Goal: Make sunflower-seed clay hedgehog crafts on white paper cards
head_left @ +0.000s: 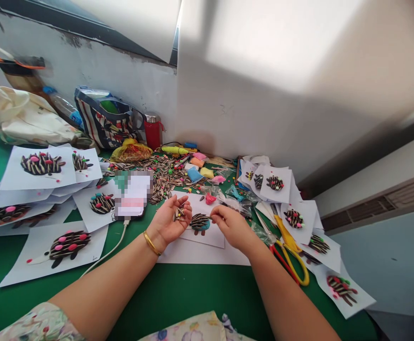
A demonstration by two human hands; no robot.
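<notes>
Taking the seed hedgehog point(198, 221) as our landmark, we start far left of it, where a finished hedgehog card point(68, 248) lies flat. Nearer, still left of it, we see a phone point(130, 211) and its white cable point(119, 245) just beside the left forearm; a snag there could drag the phone.

Touching or nearly touching the hedgehog's left side, the left hand point(171, 220) is palm up, loosely cupped around sunflower seeds point(179, 215). If it tips, they could spill over the hedgehog, which sits on a white card point(214, 239) between both hands.

Just right of it, the right hand point(230, 225) is pinched; we cannot tell whether a seed is between its fingers. Pressing too hard could shift the blue body. Farther right, scissors point(306, 273) lie near the right forearm, which could knock them.
</notes>
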